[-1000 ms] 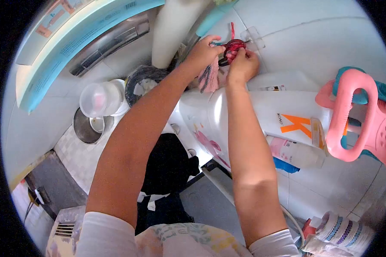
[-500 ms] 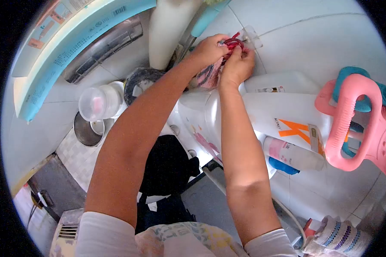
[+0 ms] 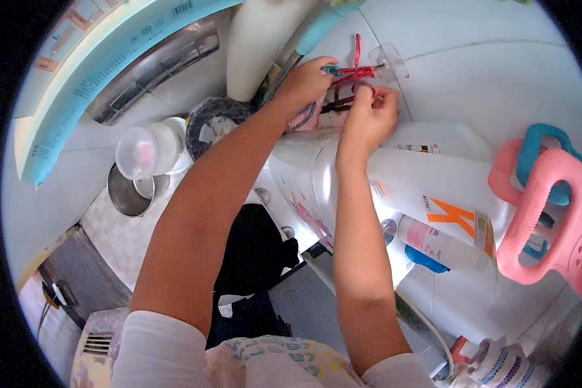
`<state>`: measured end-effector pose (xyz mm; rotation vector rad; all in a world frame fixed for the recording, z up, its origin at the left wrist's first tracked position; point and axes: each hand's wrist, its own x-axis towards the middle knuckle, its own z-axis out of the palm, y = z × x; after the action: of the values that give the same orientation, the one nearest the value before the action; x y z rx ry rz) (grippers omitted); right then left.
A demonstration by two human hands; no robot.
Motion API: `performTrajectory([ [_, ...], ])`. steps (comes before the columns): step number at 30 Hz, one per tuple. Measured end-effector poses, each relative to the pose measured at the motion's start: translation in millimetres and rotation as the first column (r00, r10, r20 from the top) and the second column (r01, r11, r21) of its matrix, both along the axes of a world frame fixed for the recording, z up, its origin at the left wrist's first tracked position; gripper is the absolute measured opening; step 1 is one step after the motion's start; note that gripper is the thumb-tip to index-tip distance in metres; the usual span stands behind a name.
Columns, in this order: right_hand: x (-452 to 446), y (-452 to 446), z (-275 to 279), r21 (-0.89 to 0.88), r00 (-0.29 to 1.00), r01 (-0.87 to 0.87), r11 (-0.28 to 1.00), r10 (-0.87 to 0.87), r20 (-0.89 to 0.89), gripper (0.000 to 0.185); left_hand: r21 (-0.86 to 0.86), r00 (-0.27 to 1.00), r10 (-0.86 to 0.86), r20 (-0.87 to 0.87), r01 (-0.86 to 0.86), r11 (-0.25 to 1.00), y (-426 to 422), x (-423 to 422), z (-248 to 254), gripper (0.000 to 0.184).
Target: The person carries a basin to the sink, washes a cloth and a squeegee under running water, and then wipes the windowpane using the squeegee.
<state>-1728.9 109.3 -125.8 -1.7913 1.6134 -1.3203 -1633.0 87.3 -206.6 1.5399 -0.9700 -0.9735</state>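
A glossy red cord (image 3: 355, 72) hangs in loops from a clear stick-on hook (image 3: 388, 63) on the tiled wall. At the cord's left side, my left hand (image 3: 306, 83) is closed, a small teal piece showing at its fingertips. My right hand (image 3: 370, 119) pinches a dark red strand below the hook, its fingers bent. Between and behind the hands hangs a pink patterned cloth (image 3: 309, 118), partly hidden by my left hand. Below my right wrist lies a large white bottle (image 3: 420, 184) with an orange K.
To the right are a pink handled plastic item (image 3: 543, 213) and a teal one (image 3: 549, 139) behind it. A clear pink-labelled bottle (image 3: 440, 240) lies below the white bottle. At left stand a clear plastic tub (image 3: 139, 152) and a metal pot (image 3: 128, 193). A teal-edged box (image 3: 110, 77) is upper left.
My hands have moved apart, the right one shifting right and down. More of the red cord and the hook now shows, with one cord end pointing up.
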Motion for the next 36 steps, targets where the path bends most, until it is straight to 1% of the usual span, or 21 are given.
performTrajectory([
  [2,-5.7,15.8,3.2,0.049,0.997,-0.073,0.996,0.073,0.013,0.008,-0.022,0.994,-0.015,0.108,0.017,1.000,-6.4,-2.6,1.1,0.031],
  [4,-8.2,20.4,1.4,0.079,0.995,-0.088,0.993,0.085,0.046,0.007,-0.058,0.971,-0.040,0.234,0.055,0.997,-16.9,-4.1,-5.1,0.029],
  [7,-11.0,20.2,-0.4,0.110,0.993,-0.094,0.990,0.086,0.077,0.007,-0.143,0.912,0.049,0.406,0.010,0.990,-18.4,-4.9,-0.2,0.027],
  [10,-9.8,18.1,-0.4,0.102,0.994,-0.096,0.990,0.090,0.064,0.007,-0.210,0.903,0.098,0.417,-0.010,0.978,-21.7,-1.8,-2.5,0.025],
  [11,-9.7,17.9,-1.2,0.096,0.994,-0.097,0.991,0.092,0.054,0.007,-0.232,0.917,0.130,0.376,-0.042,0.972,-18.2,-3.6,1.8,0.025],
  [13,-9.8,17.8,-3.8,0.066,0.994,-0.099,0.993,0.101,-0.035,0.008,-0.275,0.938,0.192,0.289,-0.110,0.955,-10.0,-8.1,10.7,0.024],
  [14,-10.2,17.0,-4.9,0.050,0.991,-0.103,0.993,0.106,-0.080,0.009,-0.314,0.956,0.135,0.262,-0.048,0.948,-11.5,-9.0,6.6,0.024],
  [16,-12.2,15.4,-6.3,-0.069,0.980,-0.098,0.993,0.084,-0.181,0.009,-0.394,0.977,0.017,0.214,0.071,0.916,-15.1,-9.7,-0.9,0.023],
  [17,-12.3,14.8,-7.0,-0.129,0.971,-0.101,0.987,0.069,-0.229,0.010,-0.355,0.961,0.010,0.277,0.093,0.930,-16.7,-9.1,1.1,0.023],
  [19,-11.9,14.0,-7.2,-0.173,0.979,-0.104,0.980,0.069,-0.194,0.010,-0.269,0.917,-0.011,0.398,0.128,0.955,-19.8,-9.1,5.9,0.024],
  [20,-11.7,13.5,-6.9,-0.195,0.982,-0.104,0.975,0.069,-0.177,0.010,-0.255,0.948,-0.003,0.319,0.089,0.963,-19.7,-10.3,7.1,0.024],
  [22,-12.6,12.3,-8.3,-0.053,0.993,-0.110,0.992,0.108,-0.046,0.009,-0.220,0.988,0.019,0.156,0.016,0.975,-18.7,-14.1,9.5,0.024],
  [23,-13.0,11.7,-9.4,0.019,0.993,-0.119,0.993,0.118,0.024,0.009,-0.178,0.996,-0.024,0.084,0.039,0.983,-15.3,-11.6,18.3,0.025],
  [25,-13.9,11.7,-10.7,0.018,0.992,-0.121,0.993,0.120,0.031,0.010,-0.092,0.992,-0.104,-0.065,0.097,0.991,-3.0,-0.9,46.4,0.025],
  [28,-10.2,13.9,-7.5,0.012,0.989,-0.133,0.991,0.132,0.063,0.015,-0.263,0.984,-0.072,0.164,0.114,0.958,8.8,2.0,57.7,0.022],
  [29,-8.4,14.2,-6.2,0.006,0.987,-0.139,0.990,0.138,0.077,0.017,-0.368,0.961,-0.049,0.271,0.150,0.918,9.5,3.5,53.1,0.022],
  [31,-8.2,13.7,-7.7,0.023,0.985,-0.168,0.985,0.169,-0.045,0.021,-0.546,0.888,0.037,0.458,0.248,0.800,13.0,7.2,42.0,0.023],
  [32,-8.9,13.1,-8.5,0.032,0.976,-0.186,0.982,0.188,-0.107,0.023,-0.518,0.895,-0.027,0.444,0.281,0.808,16.3,10.9,45.3,0.024],
  [34,-11.3,12.0,-12.0,0.033,0.963,-0.247,0.968,0.249,-0.098,0.022,-0.466,0.900,-0.153,0.408,0.349,0.813,20.3,20.1,52.0,0.024],
  [36,-11.9,12.1,-9.8,0.054,0.950,-0.281,0.958,0.285,-0.125,0.020,-0.352,0.891,-0.299,0.343,0.416,0.838,26.6,27.0,64.8,0.023],
])
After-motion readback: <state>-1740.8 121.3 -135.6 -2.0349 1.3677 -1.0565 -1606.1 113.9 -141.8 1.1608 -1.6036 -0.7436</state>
